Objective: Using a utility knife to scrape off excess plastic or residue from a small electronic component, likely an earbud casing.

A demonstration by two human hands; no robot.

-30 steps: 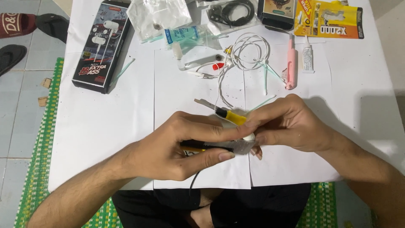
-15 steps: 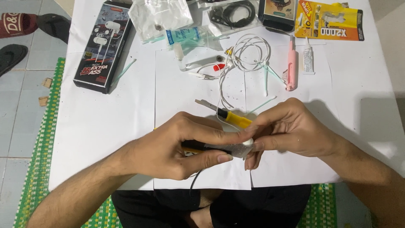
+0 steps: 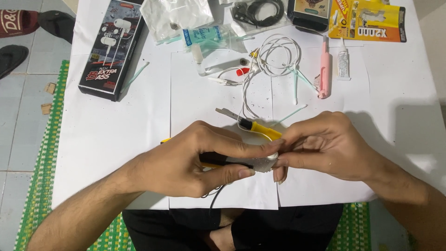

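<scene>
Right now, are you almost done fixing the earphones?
Somewhere in the middle, it looks. The tools are out: cutters, glue tube and swabs lie around the white cable. Left hand and right hand pinch a small white piece. The cable lies loose, so joining seems left.

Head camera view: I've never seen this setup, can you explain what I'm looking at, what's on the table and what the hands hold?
There is no machine: a camera on a person's head looks down at their own bare hands over a white table. The left hand and right hand meet on a small white part; what exactly it is I cannot tell. A yellow-handled tool lies just behind the fingers. Farther back lie a coiled white earphone cable, a black earphone box, a pink tool, a small glue tube and cotton swabs.
</scene>
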